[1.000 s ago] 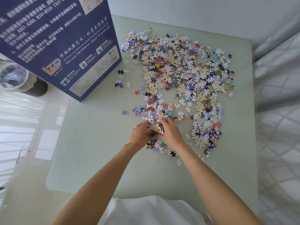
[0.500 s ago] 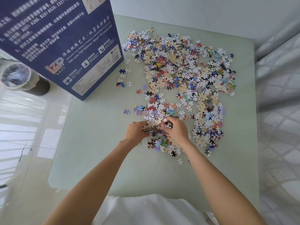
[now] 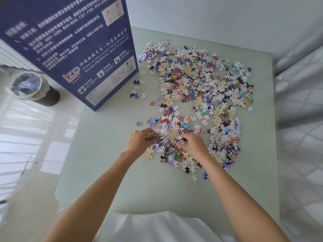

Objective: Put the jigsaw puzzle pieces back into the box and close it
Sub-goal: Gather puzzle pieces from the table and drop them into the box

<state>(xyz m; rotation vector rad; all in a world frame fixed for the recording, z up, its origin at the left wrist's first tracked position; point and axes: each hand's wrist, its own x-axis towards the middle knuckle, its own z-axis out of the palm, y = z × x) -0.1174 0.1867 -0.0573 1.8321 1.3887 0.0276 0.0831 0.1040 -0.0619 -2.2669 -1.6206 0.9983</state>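
Printed cardboard box (image 3: 73,49) (slight sheen); card puzzle pieces (image 3: 197,88); smooth frosted-glass table (image 3: 122,180).

The dark blue box (image 3: 73,55) carried white print on the face turned toward the camera: an "LZP" logo at the lower left, the slogan "REFINING THE PAPER ART&ENJOY THE AESTHETICS OF LIFE", and below it "Net size:700*500mm About 14 years old". Its numbered Chinese instructions included the code ranges "A001-A260, B261-B520, C521-C760, D761-D1000". A pale panel (image 3: 113,13) near the box's top edge showed the orange letters "A", "B", "C" and "D"; the smaller print on the lower labels was too fine to read.
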